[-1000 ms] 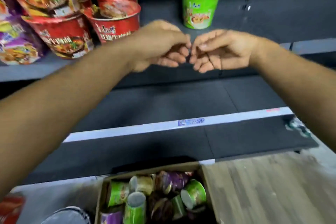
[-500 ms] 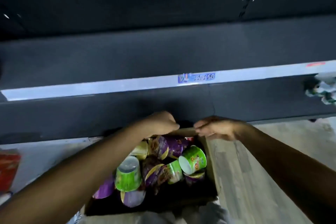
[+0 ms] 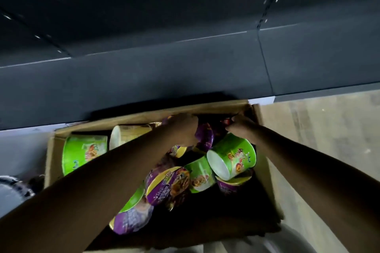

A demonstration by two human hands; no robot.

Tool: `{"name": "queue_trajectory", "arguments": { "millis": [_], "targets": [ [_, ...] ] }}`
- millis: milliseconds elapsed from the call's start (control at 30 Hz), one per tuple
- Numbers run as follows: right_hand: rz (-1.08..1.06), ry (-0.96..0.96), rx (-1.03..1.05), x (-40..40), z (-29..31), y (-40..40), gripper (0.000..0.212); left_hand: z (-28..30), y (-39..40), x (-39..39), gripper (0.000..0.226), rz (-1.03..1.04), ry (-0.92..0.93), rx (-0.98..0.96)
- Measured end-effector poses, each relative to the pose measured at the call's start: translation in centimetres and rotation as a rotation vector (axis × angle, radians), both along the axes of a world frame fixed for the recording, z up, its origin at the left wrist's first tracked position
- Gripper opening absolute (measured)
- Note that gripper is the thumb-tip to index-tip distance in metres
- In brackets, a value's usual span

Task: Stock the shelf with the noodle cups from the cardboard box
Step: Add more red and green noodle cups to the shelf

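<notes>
Both hands are down in the cardboard box (image 3: 51,158), at its far end, so the step in hand is the pick-up: fetching the next noodle cups for the shelf (image 3: 144,80), whose dark board runs just beyond the box's far wall.

The left hand (image 3: 182,127) lies over a purple cup (image 3: 203,136), knuckles up. Its fingers curl down against the cup's far side, and I judge they grip it, though the fingertips are hidden. The right hand (image 3: 239,126) reaches into the far right corner; its fingers are bent around something dark and reddish there, too blurred to name or to tell whether it is held.

Nearer the person than the fingers, green cups (image 3: 232,156) and more purple ones lie tumbled on their sides.

The next move calls for a firm hold on each cup, lifting clear of the heap without dragging neighbours along, then turning the cup upright before setting it on the shelf.
</notes>
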State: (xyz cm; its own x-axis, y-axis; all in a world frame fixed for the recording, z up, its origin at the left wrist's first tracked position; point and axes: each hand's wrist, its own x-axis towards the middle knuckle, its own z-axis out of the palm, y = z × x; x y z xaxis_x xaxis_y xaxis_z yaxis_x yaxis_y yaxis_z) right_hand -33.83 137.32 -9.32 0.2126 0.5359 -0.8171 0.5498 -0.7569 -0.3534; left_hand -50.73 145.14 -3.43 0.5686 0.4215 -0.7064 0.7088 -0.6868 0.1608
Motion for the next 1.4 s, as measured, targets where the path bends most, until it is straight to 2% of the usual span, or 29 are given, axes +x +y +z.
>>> {"name": "queue_trajectory", "arguments": {
  "millis": [67, 133, 233, 300, 367, 467, 533, 633, 667, 733, 767, 833, 933, 1000, 1100, 1200, 1267, 1333, 1400],
  "targets": [
    [0.019, -0.029, 0.005, 0.1, -2.6, 0.3, 0.041, -3.1, -0.4, 0.2, 0.05, -0.018, -0.003, 0.015],
    [0.039, -0.006, 0.009, -0.1, -4.6, 0.2, 0.054, -5.1, -0.6, 0.2, 0.052, -0.068, 0.026, 0.052],
    [0.19, 0.028, -0.028, -0.5, -5.6, -0.5, 0.071, -5.5, -1.5, 0.3, 0.052, -0.245, 0.024, 0.249],
    [0.259, -0.014, -0.107, -0.5, -5.2, -0.7, 0.076, -5.3, -2.9, 0.6, 0.047, -0.267, -0.028, 0.245],
    [0.267, -0.039, -0.156, -0.4, -4.7, -0.7, 0.072, -5.3, -4.6, 0.9, 0.039, -0.129, -0.03, 0.067],
    [0.193, -0.084, -0.102, -0.1, -3.9, -1.5, 0.058, -4.2, -6.6, 0.7, 0.037, 0.09, 0.023, -0.172],
    [0.078, -0.087, -0.055, 0.5, -2.7, -2.7, 0.033, -2.8, -7.2, 0.4, 0.041, 0.151, 0.035, -0.24],
    [-0.25, 0.065, 0.071, 0.8, -0.1, -5.4, 0.025, 0.8, -7.3, 0.0, 0.043, 0.258, 0.01, -0.312],
    [-0.335, 0.109, 0.114, 0.7, 1.5, -6.3, 0.013, 2.4, -7.1, -0.1, 0.044, 0.314, 0.005, -0.344],
    [-0.419, 0.217, 0.149, 0.7, 5.3, -7.6, 0.014, 5.5, -6.5, -0.5, 0.049, 0.438, 0.02, -0.425],
    [-0.429, 0.271, 0.146, 0.7, 7.7, -7.7, 0.005, 7.2, -6.2, -0.6, 0.057, 0.507, 0.019, -0.466],
    [-0.424, 0.389, 0.145, 1.1, 13.0, -7.3, 0.014, 10.9, -5.1, -0.6, 0.077, 0.639, -0.034, -0.532],
    [-0.473, 0.56, 0.183, 2.1, 22.0, -5.7, 0.012, 17.9, -3.2, -0.2, 0.069, 0.827, -0.093, -0.658],
    [-0.48, 0.631, 0.229, 2.6, 28.0, -4.3, 0.012, 23.0, -1.9, -0.1, 0.078, 0.942, -0.113, -0.784],
    [-0.519, 0.642, 0.354, 2.9, 36.2, -2.3, 0.011, 30.2, 0.0, 0.0, 0.101, 0.977, -0.185, -0.961],
    [-0.585, 0.678, 0.481, 3.3, 43.8, -1.0, 0.01, 38.0, 1.0, -0.4, 0.12, 0.985, -0.289, -1.042],
    [-0.642, 0.748, 0.589, 3.4, 48.5, -0.5, 0.016, 42.5, 1.4, -1.0, 0.119, 0.97, -0.403, -1.09],
    [-0.619, 0.826, 0.68, 3.6, 52.9, -0.2, 0.041, 46.6, 1.7, -1.4, 0.109, 0.927, -0.506, -1.131],
    [-0.58, 0.896, 0.751, 3.5, 57.0, 0.1, 0.055, 50.8, 2.0, -1.8, 0.099, 0.878, -0.562, -1.135]
  ]
}}
